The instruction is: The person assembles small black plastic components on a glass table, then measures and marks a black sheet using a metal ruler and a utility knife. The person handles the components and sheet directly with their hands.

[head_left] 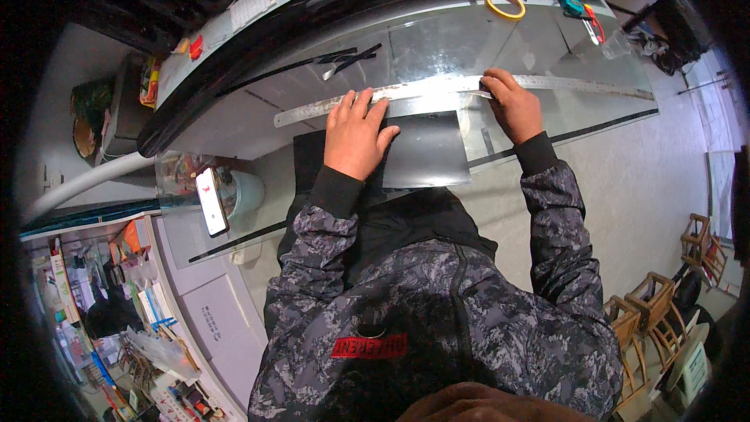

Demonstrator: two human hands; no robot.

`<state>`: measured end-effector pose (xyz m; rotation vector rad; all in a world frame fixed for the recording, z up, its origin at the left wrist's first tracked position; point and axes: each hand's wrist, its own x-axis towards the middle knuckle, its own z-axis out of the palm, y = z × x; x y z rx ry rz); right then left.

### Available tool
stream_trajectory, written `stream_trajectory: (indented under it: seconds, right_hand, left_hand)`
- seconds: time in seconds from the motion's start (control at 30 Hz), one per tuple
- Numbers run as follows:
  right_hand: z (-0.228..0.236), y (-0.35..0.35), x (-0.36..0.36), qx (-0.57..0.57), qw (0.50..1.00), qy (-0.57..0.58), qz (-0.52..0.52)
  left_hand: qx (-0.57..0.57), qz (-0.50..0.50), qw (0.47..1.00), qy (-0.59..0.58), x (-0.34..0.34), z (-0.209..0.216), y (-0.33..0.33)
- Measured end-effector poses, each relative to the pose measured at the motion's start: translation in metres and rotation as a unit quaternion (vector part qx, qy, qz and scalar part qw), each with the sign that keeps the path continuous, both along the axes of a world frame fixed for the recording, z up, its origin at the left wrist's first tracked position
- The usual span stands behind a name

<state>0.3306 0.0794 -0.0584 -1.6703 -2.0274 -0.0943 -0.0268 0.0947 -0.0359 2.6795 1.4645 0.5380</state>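
Observation:
A long steel ruler (578, 83) lies across the glass tabletop (422, 45). My left hand (355, 134) rests on the ruler, its fingers stretched out and the thumb apart. Under the ruler and toward me is a shiny dark sheet (426, 150), with a duller black part beneath my left wrist. My right hand (516, 109) is closed in a pinch at the ruler's near edge, just beyond the sheet's right side. A thin, pale, pointed tip (478, 94) sticks out left of those fingers. What it belongs to is mostly hidden.
Black strips (351, 60) lie beyond the ruler. A yellow tape roll (488, 5), a teal tool (573, 5) and a red-handled tool (599, 29) are at the back right. A phone (211, 202) lies at left. A thick black padded edge (312, 19) curves behind. Wooden stools (650, 297) stand at right.

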Motion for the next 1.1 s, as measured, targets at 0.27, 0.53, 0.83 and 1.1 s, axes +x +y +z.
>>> stream_trajectory:
  seconds: [0.27, 0.53, 0.83, 1.1]
  right_hand:
    - [0.010, 0.004, -0.005, -0.040, 0.999, -0.014, 0.004]
    - [0.040, -0.018, -0.051, -0.015, 0.991, 0.071, 0.115]
    - [0.049, -0.046, -0.041, -0.045, 0.991, 0.038, 0.117]
    - [0.051, -0.035, -0.046, -0.072, 0.988, 0.066, 0.118]
  left_hand:
    - [-0.005, -0.020, 0.999, -0.030, 0.001, 0.011, -0.009]
    - [-0.045, -0.196, 0.976, -0.079, 0.043, 0.005, -0.054]
    - [-0.044, -0.115, 0.990, -0.063, 0.060, -0.001, -0.052]
    - [-0.027, -0.067, 0.995, -0.071, 0.047, 0.008, -0.055]
